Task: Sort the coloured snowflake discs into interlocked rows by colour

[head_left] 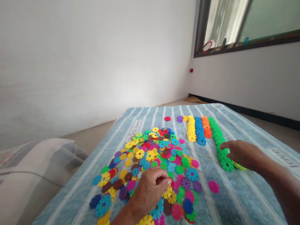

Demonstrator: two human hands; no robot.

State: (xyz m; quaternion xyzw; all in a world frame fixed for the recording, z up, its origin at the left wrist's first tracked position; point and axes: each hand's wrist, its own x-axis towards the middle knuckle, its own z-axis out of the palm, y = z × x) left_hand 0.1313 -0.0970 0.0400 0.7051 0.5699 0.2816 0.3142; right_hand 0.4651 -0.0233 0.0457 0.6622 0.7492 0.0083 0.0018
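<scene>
A heap of colourful notched plastic discs (150,154) lies spread over the striped cloth. Above its near part is my left hand (150,187), fingers curled and thumb pressed toward them; whatever is in the pinch is hidden. To the right, my right hand (243,156) hovers at a long row of overlapping green discs (217,137), its index finger stretched over them and the thumb apart. Beneath that hand, yellow-green discs (239,166) are partly covered. Shorter rows of orange discs (206,126), blue discs (200,131) and yellow discs (191,128) lie alongside.
A purple disc (180,119), an amber disc (185,118) and a red disc (167,118) lie near the far edge. One pink disc (214,186) sits apart from the heap. The striped cloth (255,193) covers the table. Pale fabric (42,178) is at left.
</scene>
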